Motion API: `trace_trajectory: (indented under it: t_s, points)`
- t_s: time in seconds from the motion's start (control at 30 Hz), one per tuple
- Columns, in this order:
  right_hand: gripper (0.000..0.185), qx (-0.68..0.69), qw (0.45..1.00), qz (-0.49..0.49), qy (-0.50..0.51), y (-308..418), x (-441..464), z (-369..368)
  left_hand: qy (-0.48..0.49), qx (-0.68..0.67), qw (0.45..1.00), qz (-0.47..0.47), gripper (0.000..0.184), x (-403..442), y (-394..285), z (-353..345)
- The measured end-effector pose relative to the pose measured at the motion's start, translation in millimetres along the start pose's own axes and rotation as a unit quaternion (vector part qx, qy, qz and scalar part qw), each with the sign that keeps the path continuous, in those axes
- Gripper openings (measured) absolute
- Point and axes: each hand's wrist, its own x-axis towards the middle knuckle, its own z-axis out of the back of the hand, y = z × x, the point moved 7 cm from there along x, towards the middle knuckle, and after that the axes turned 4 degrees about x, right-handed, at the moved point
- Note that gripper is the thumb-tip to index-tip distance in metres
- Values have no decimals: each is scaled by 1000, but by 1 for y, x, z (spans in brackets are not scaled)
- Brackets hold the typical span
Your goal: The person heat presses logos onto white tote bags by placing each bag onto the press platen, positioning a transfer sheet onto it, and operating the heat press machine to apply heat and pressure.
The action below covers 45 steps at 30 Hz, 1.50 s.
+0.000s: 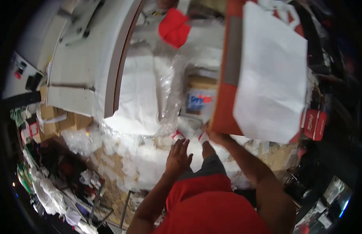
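Observation:
My left hand (pixel 178 157) is raised in front of my body with its fingers apart and nothing in it. At the near corner of an orange-red board or table edge (pixel 224 117), my right hand (pixel 217 136) touches the edge, and its fingers are partly hidden there. A large white sheet (pixel 270 74) lies on that red surface. Between the two work surfaces, a white cloth or sheet (pixel 140 89) and clear plastic wrap (pixel 171 85) lie lower down, beside a cardboard box (pixel 200 102) with blue and red print.
On the left is a grey-white table (pixel 83 58) with a raised edge. A red cloth item (pixel 174 28) is at the top. Cartons (pixel 58 119) and crumpled plastic (pixel 81 141) lie at left. A red Coca-Cola box (pixel 314 124) sits at right. Scraps cover the floor (pixel 144 163).

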Motion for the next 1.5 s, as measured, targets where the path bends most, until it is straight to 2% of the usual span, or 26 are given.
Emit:
trace_trajectory:
  t_s: [0.03, 0.07, 0.1, 0.13, 0.17, 0.23, 0.3, 0.37, 0.43, 0.5, 0.57, 0.63, 0.67, 0.7, 0.77, 0.8, 0.93, 1.0, 1.03, 1.1, 1.17, 1.2, 1.27, 1.37, 1.5]
  points:
    - [8, 221, 951, -197, 95, 39, -20, 40, -7, -2, 1000, -22, 38, 11, -27, 11]
    - [13, 134, 980, -67, 129, 65, -39, 63, 62, -30, 997, -33, 37, 19, -52, 10]
    - [16, 132, 973, -81, 172, 85, -55, 94, 132, -53, 989, -44, 37, 25, -77, 11]
    - [19, 195, 960, -79, 182, 91, -74, 119, 195, -77, 977, -39, 33, 30, -100, 15]
    - [23, 232, 951, -144, 148, 97, -86, 161, 200, -101, 973, -61, 27, 38, -129, 25]
    - [32, 277, 936, -194, 97, 97, -111, 239, 235, -190, 951, -71, 24, 60, -172, 41]
    - [47, 308, 924, -225, 15, 71, -140, 303, 162, -259, 947, -99, 19, 99, -209, 74]
    - [50, 262, 938, -121, -194, 34, -164, 373, 104, -217, 967, -84, 17, 149, -231, 97]
    - [44, 256, 886, -164, -350, 8, -187, 429, 17, -218, 971, -94, 20, 199, -238, 106]
    - [32, 201, 825, -155, -504, -22, -202, 460, -64, -260, 961, -67, 24, 249, -223, 90]
    - [32, 211, 801, -161, -536, -49, -199, 469, -99, -232, 967, -17, 27, 282, -219, 85]
    - [32, 148, 797, -172, -560, -54, -187, 473, -130, -173, 976, -14, 28, 301, -220, 85]
    - [32, 186, 784, -150, -573, -63, -176, 465, -156, -117, 981, -5, 29, 307, -220, 85]
    - [34, 143, 792, -137, -577, -68, -164, 459, -157, -116, 981, -9, 29, 312, -220, 84]
    - [32, 86, 816, -92, -565, -36, -142, 457, -153, -101, 983, 13, 30, 319, -219, 83]
    - [32, -4, 824, -49, -565, -25, -130, 453, -156, -100, 983, 10, 30, 322, -220, 84]
    - [34, -31, 829, 8, -558, 10, -107, 446, -145, -94, 985, 15, 34, 327, -221, 85]
    - [42, -57, 882, -40, -465, 3, -84, 433, -135, -94, 986, 22, 36, 324, -221, 85]
    - [42, -58, 882, -38, -466, -5, -80, 425, -150, -116, 981, 33, 37, 321, -223, 87]
    - [47, -104, 910, -65, -397, -26, -63, 404, -166, -139, 975, 42, 37, 316, -219, 87]
    - [48, -104, 917, -94, -372, -38, -61, 393, -231, 43, 963, -129, 41, 300, -227, 86]
    - [50, -103, 924, -124, -346, -44, -60, 387, -231, 43, 963, -129, 41, 288, -227, 84]
    - [49, -101, 923, -123, -349, -47, -61, 383, -252, 76, 946, -188, 43, 258, -242, 82]
    - [48, -98, 921, -119, -359, -49, -60, 382, -201, 92, 956, -195, 45, 239, -245, 71]
    - [48, -101, 920, -114, -362, -47, -62, 382, -222, 132, 941, -218, 42, 238, -227, 54]
